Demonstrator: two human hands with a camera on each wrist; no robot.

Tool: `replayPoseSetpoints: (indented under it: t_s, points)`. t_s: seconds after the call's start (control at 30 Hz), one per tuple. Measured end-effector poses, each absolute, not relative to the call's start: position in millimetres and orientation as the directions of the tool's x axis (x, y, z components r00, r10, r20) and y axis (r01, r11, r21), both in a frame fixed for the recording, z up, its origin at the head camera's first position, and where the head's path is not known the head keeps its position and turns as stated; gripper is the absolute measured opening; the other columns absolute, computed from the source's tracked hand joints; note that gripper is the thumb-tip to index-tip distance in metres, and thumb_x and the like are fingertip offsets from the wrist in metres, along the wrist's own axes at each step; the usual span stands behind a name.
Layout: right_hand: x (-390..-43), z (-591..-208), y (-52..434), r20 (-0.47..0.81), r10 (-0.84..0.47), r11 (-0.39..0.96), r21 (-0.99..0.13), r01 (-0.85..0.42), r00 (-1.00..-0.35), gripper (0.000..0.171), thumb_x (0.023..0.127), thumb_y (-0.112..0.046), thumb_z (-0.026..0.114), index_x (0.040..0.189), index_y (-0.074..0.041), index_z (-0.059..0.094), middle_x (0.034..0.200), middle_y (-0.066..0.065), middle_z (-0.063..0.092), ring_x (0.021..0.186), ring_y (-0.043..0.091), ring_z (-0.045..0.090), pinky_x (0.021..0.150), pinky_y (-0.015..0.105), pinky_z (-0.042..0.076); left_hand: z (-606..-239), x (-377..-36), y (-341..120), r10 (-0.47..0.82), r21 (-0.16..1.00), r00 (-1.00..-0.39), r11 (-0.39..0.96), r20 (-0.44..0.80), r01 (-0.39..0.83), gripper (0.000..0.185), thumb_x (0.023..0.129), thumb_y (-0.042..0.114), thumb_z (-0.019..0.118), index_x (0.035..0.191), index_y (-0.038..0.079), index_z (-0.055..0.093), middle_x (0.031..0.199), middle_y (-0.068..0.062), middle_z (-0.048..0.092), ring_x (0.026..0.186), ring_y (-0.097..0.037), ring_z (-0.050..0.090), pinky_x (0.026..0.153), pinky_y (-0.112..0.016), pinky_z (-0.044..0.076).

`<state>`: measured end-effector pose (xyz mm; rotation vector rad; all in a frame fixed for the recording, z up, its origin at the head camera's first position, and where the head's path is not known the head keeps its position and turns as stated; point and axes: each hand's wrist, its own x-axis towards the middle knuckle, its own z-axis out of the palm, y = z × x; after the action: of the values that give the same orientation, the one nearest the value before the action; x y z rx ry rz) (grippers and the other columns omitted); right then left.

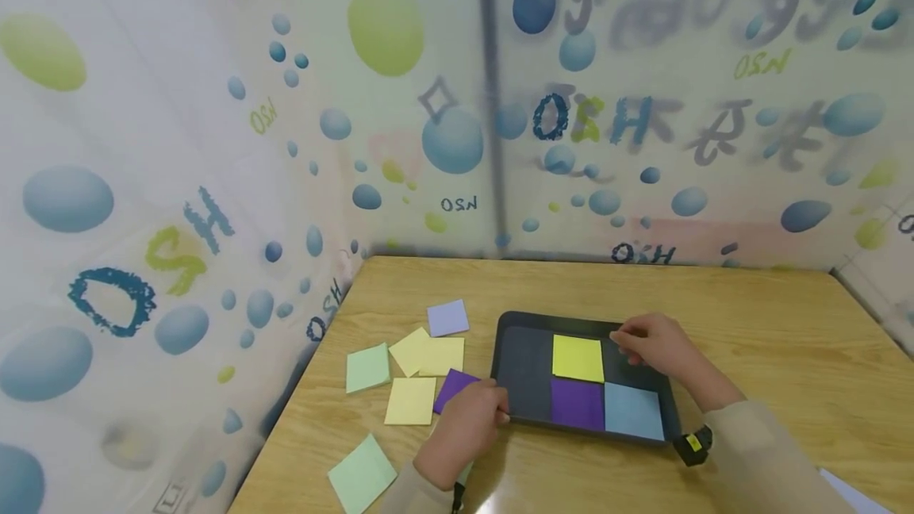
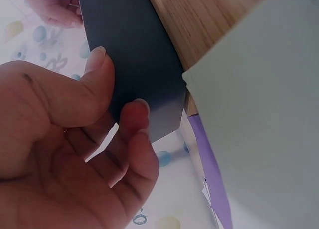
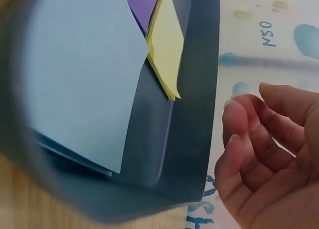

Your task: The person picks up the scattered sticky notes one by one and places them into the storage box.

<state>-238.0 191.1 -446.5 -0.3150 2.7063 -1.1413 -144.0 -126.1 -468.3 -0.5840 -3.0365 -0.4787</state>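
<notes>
A dark tray [image 1: 524, 363] lies on the wooden table [image 1: 771, 324]. In it lie a yellow note [image 1: 578, 358], a purple note [image 1: 577, 404] and a light blue note [image 1: 634, 411]. My left hand [image 1: 500, 412] pinches the tray's near left edge; the left wrist view shows thumb and finger of the left hand [image 2: 119, 84] clamped on the tray [image 2: 134, 39]. My right hand [image 1: 628, 343] hovers over the tray's far right side. In the right wrist view the right hand [image 3: 249, 119] is loosely curled and holds nothing, beside the tray's rim [image 3: 194, 89].
Several loose notes lie left of the tray: a lavender note [image 1: 447, 317], yellow notes [image 1: 428, 354], green notes [image 1: 367, 367] and a purple note [image 1: 455, 389] by my left hand. Bubble-printed curtains [image 1: 178, 181] close in the table's left and far sides.
</notes>
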Motion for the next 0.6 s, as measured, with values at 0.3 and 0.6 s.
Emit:
replayPoseSetpoints:
  t_s: [0.3, 0.6]
  points:
    - [-225, -448, 195, -0.081, -0.236, 0.663, -0.742, -0.100, -0.968, 0.033, 0.101, -0.029, 0.063, 0.111, 0.002, 0.071, 0.088, 0.009, 0.072, 0.072, 0.017, 0.065, 0.066, 0.032, 0.053, -467, -144, -127, 0.359, 0.298, -0.930, 0.883, 0.072, 0.364, 0.017, 0.083, 0.010, 0.081, 0.076, 0.019, 0.068, 0.078, 0.011, 0.055, 0.072, -0.006, 0.057, 0.059, -0.020, 0.046]
    - [-218, -448, 201, -0.096, -0.212, 0.667, -0.742, -0.072, -0.973, 0.036, 0.101, -0.030, 0.062, 0.113, 0.003, 0.069, 0.093, 0.011, 0.072, 0.075, 0.017, 0.065, 0.069, 0.032, 0.057, -470, -144, -126, 0.371, 0.288, -0.924, 0.878, 0.097, 0.383, 0.018, 0.083, 0.010, 0.081, 0.075, 0.019, 0.068, 0.077, 0.011, 0.055, 0.072, -0.005, 0.057, 0.059, -0.019, 0.046]
